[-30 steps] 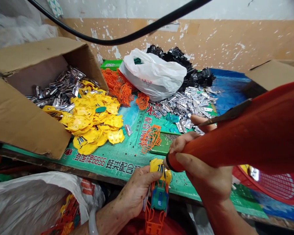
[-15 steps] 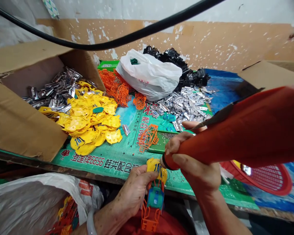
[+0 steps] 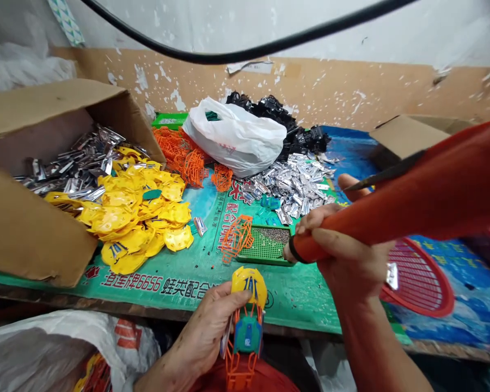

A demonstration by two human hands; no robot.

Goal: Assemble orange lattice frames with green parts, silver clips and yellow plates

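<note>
My left hand (image 3: pixel 206 326) pinches a toy car body (image 3: pixel 247 333) at the table's front edge, thumb on its yellow front panel. Orange cage bars and a teal block make up its lower part. My right hand (image 3: pixel 347 261) is wrapped round a red-orange power screwdriver (image 3: pixel 408 201), its nose pointing left and its bit hard to make out. Just left of that nose, a fingertip lies at the corner of a green mesh tray (image 3: pixel 245 260) holding small screws. An orange cage frame (image 3: pixel 239 238) leans on the tray's left side. The screwdriver's nose is apart from the car body.
Yellow panels (image 3: pixel 147 212) spill from a cardboard box (image 3: pixel 36 228) of metal strips. Behind lie orange frames (image 3: pixel 183 158), a white plastic bag (image 3: pixel 237 136), black parts (image 3: pixel 310 139) and silver pieces (image 3: pixel 298 185). A red basket (image 3: pixel 428 277) stands at right. A black cable (image 3: pixel 228 57) hangs overhead.
The screwdriver has moved off the yellow panel toward the green tray's right corner. The car body stays in my left hand, its panel now fully in sight. The view has shifted slightly right.
</note>
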